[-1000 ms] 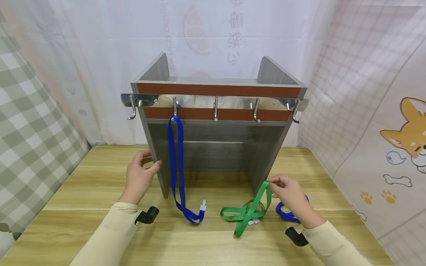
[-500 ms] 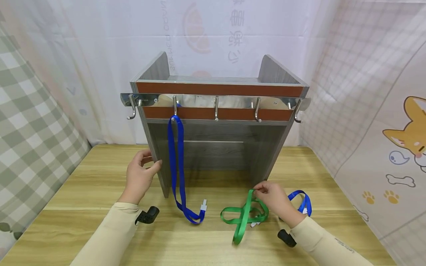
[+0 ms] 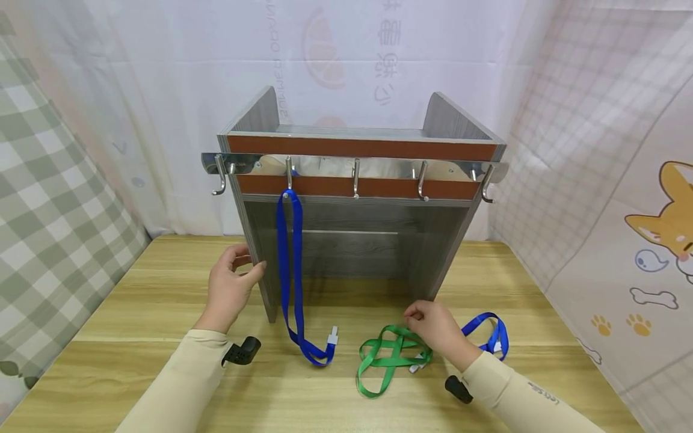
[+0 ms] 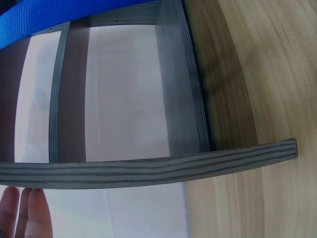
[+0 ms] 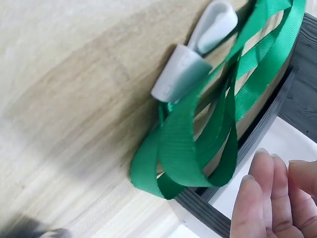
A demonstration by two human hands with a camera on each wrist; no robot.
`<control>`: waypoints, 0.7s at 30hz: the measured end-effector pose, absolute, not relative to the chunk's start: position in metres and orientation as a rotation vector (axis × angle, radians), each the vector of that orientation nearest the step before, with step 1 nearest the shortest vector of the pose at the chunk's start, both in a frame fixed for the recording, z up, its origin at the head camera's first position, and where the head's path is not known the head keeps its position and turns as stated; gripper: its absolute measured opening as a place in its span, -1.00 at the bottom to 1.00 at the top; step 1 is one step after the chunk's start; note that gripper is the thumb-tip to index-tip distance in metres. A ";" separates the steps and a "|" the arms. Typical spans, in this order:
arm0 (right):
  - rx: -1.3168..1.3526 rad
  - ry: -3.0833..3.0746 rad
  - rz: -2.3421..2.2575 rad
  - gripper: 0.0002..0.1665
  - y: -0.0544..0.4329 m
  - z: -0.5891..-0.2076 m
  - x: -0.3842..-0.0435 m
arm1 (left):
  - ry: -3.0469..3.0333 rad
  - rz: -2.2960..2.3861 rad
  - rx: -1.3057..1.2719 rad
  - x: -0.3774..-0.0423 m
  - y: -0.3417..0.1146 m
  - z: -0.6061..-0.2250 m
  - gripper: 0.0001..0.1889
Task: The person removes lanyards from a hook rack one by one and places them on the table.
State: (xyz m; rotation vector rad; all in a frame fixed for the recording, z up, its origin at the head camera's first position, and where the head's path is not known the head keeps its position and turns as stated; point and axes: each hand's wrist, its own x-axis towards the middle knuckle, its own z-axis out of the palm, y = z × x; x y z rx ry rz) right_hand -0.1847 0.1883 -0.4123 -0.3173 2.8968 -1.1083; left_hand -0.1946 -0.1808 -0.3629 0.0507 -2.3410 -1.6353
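A blue lanyard point(image 3: 296, 258) hangs from the second hook from the left on a metal hook rail point(image 3: 325, 165), its white clip end reaching the table. My left hand point(image 3: 230, 288) touches the outer side of the grey rack's left panel point(image 3: 257, 258), its fingertips against the board in the left wrist view. A green lanyard point(image 3: 385, 362) lies in loose loops on the table, with a white plastic clip point(image 5: 181, 74). Just above and right of it is my right hand point(image 3: 438, 328), fingers loosely bent with nothing between them. In the right wrist view these fingers are apart from the green strap.
Behind my right wrist a second blue lanyard point(image 3: 500, 334) lies on the wooden table point(image 3: 135, 361). The grey rack point(image 3: 352, 252) stands in the middle, with bare hooks at centre and right, such as one hook point(image 3: 355, 180). Printed curtains surround the table.
My right hand has moved left and down and let go of the green lanyard, whose raised loop has dropped onto the table. My left hand stays at the rack's side.
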 end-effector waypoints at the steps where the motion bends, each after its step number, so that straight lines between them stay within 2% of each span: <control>1: -0.312 2.893 -1.111 -0.90 0.188 -0.412 -0.184 | -2.339 -1.636 0.048 -0.195 -0.181 -0.363 -0.57; 7: -0.293 2.852 -1.188 -0.87 0.185 -0.405 -0.179 | -2.338 -1.648 0.042 -0.194 -0.180 -0.363 -0.58; 13: -0.273 2.809 -1.309 -0.86 0.171 -0.383 -0.176 | -2.335 -1.647 0.047 -0.195 -0.178 -0.365 -0.60; 21: -0.470 2.837 -1.469 -0.85 0.128 -0.340 -0.180 | -2.309 -1.639 0.041 -0.194 -0.179 -0.366 -0.61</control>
